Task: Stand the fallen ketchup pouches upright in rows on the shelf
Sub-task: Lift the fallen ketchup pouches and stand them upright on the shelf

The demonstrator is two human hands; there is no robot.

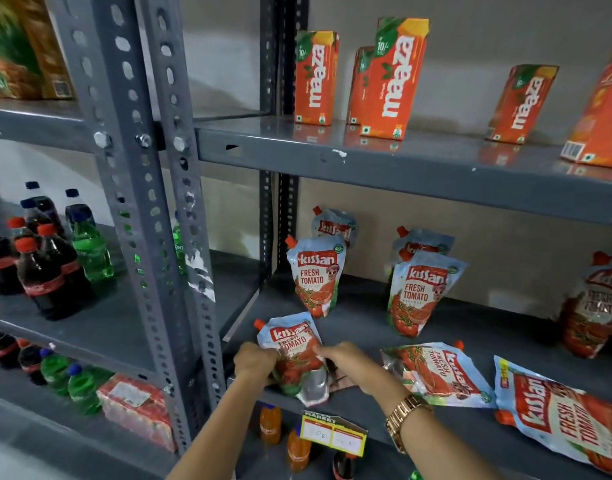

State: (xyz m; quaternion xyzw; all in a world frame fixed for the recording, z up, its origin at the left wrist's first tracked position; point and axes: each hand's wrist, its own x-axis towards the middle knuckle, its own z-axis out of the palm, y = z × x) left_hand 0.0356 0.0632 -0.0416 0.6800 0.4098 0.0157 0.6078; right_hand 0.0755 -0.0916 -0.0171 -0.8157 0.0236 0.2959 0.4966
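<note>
Here, at the front left corner of the grey shelf (366,320), both hands close on one ketchup pouch (292,344). The left hand (254,358) grips its left side and the right hand (344,358) its right side, fingers curled tight onto the foil, with a gold watch (406,420) on the right wrist. The pouch stands tilted back, its orange cap up and to the left, its base just at the shelf's front lip, beside the perforated grey upright (179,237).

Behind it a second pouch (315,275) stands upright, another (334,225) behind that near the back wall. To the right a pouch (418,292) stands in front of one more (420,244); a bare strip of shelf lies between these two columns. Far right, a blurred pouch (595,306) leans upright.

Along the front edge, two pouches lie flat: one (436,372) just right of the right forearm, and a larger one (561,420) overhanging the lip. A yellow price tag (332,433) hangs below the edge. On the shelf above stand juice cartons (394,77).
</note>
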